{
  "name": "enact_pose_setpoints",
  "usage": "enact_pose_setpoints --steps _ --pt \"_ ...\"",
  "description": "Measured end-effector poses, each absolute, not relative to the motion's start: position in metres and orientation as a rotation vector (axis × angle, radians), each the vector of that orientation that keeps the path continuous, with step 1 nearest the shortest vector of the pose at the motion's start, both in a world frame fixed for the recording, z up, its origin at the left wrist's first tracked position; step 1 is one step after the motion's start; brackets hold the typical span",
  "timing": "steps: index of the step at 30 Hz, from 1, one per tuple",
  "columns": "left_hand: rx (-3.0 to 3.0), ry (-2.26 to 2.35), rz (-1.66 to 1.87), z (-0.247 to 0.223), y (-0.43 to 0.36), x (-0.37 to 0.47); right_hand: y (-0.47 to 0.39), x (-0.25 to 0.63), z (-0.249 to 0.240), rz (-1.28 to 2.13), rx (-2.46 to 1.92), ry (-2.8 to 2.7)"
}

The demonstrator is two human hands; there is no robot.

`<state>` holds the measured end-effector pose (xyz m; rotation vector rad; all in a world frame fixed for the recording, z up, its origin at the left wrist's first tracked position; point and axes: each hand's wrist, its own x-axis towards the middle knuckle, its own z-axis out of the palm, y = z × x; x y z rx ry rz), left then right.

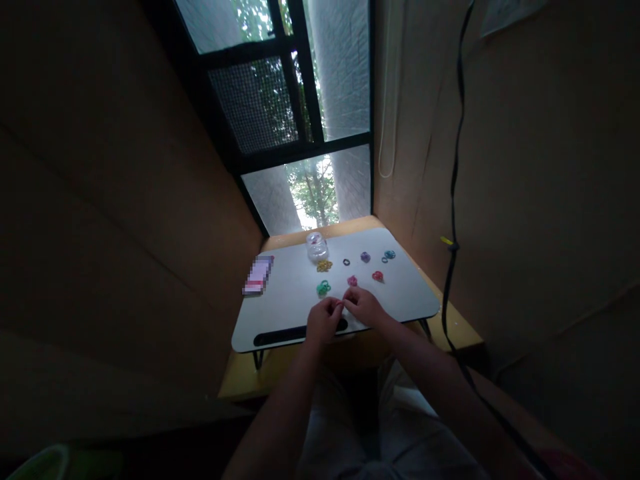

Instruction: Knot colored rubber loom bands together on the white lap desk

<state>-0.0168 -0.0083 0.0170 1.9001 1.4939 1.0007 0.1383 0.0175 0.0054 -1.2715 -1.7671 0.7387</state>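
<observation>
Above the front part of the white lap table (290, 307), my left hand (324, 320) and my right hand (365, 308) meet fingertip to fingertip. Both are closed in a pinch around a small reddish band (340, 303), mostly hidden by the fingers. Just beyond my right hand lies a pink bundle of bands (353, 281). A green bundle of bands (323, 288) rests past my left hand. Farther off are a yellow pile of bands (324, 265), a dark ring (347, 262), a purple bundle (365, 257), a red bundle (378, 276) and blue bands (389, 255).
A clear plastic jar (317, 247) stands at the table's back. On the left side lies a phone (258, 275). The table has a black slot (280, 335) along its front edge. A dark cable (454, 200) hangs at the right, by the wall.
</observation>
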Motion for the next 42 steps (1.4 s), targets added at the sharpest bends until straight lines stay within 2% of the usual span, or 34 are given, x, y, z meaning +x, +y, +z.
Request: enact_pose_setpoints --steps 22,42 --pt "1.926 1.557 0.930 0.009 -0.012 -0.018 0.001 0.142 0.004 0.656 -1.215 -1.908" --pt "1.717 1.417 1.063 0.007 -0.006 -0.021 0.001 0.142 0.001 0.631 -1.218 -1.904"
